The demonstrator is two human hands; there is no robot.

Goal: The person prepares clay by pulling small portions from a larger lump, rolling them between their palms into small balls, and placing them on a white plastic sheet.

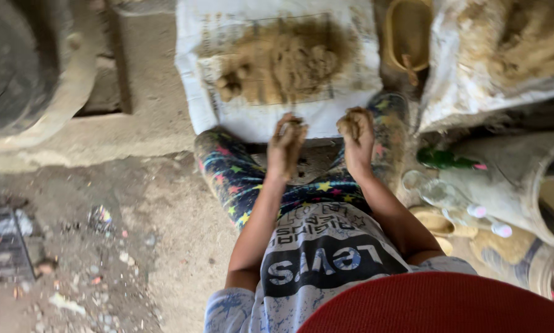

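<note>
My left hand (286, 147) and my right hand (357, 137) are both smeared with brown clay and reach forward over my knees. Each one is closed around a small lump of clay at the near edge of a white sack cloth (240, 114) spread on the ground. A flattened heap of brown clay (283, 61) lies in the middle of that cloth, just beyond both hands. My legs, in dark star-patterned trousers (231, 176), are folded under the hands.
A yellow scoop-like vessel (407, 34) stands at the back right beside a clay-covered white sack (492, 55). A green bottle (446, 159) and clear plastic bottles (456, 203) lie at right. A large round stone rim (61, 80) is at left, with a metal grate (3, 246) on dirty ground.
</note>
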